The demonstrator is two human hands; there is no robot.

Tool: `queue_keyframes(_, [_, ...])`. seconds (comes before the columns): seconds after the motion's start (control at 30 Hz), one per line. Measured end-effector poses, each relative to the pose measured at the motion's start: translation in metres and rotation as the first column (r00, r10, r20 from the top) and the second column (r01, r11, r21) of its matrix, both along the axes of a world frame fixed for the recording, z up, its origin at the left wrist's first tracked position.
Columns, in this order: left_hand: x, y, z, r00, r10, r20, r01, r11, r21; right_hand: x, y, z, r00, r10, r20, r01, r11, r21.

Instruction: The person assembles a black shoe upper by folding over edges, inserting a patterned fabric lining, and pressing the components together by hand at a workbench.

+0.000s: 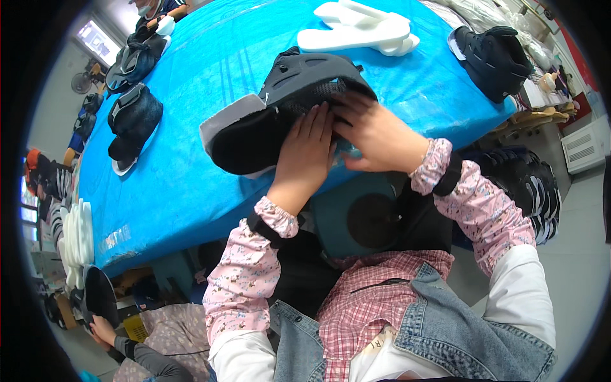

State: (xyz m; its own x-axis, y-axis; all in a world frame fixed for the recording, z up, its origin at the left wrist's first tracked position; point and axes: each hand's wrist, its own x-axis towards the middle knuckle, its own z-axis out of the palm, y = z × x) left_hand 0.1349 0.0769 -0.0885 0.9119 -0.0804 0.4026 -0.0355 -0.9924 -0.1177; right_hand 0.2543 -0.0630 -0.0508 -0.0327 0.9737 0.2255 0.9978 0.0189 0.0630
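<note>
Left hand (307,149) and right hand (377,132) close together on a dark shoe upper (302,83) — grip unclear; blue table (184,184) beneath

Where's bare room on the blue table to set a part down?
Widest: blue table cover between the black upper at left and the grey-black boot upper at the hands. Smaller: between that boot upper and the dark boot at right. Crowded: centre front, with left hand and right hand; far side, under white foam pieces.
</note>
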Motion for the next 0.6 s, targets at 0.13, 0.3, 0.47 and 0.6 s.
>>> queue_keyframes(0.13, [0.007, -0.006, -0.004, 0.995, 0.065, -0.076, -0.077, 0.982, -0.171, 0.017, -0.014, -0.018, 0.986, -0.142, 0.088, 0.119, 0.966, 0.229])
queue_keyframes(0.3, [0.023, -0.011, 0.014, 0.995, 0.101, -0.007, -0.101, 0.994, -0.041, 0.025, -0.017, -0.03, 0.982, -0.183, -0.05, 0.19, 0.948, 0.255])
queue_keyframes(0.47, [0.033, -0.008, 0.008, 0.996, 0.089, -0.014, -0.09, 0.991, -0.102, 0.027, -0.01, -0.04, 0.968, -0.242, 0.066, 0.22, 0.946, 0.238])
queue_keyframes(0.6, [0.035, -0.013, 0.005, 0.985, 0.157, -0.07, -0.161, 0.986, -0.044, 0.015, 0.0, -0.048, 0.859, -0.401, 0.319, 0.336, 0.911, 0.239])
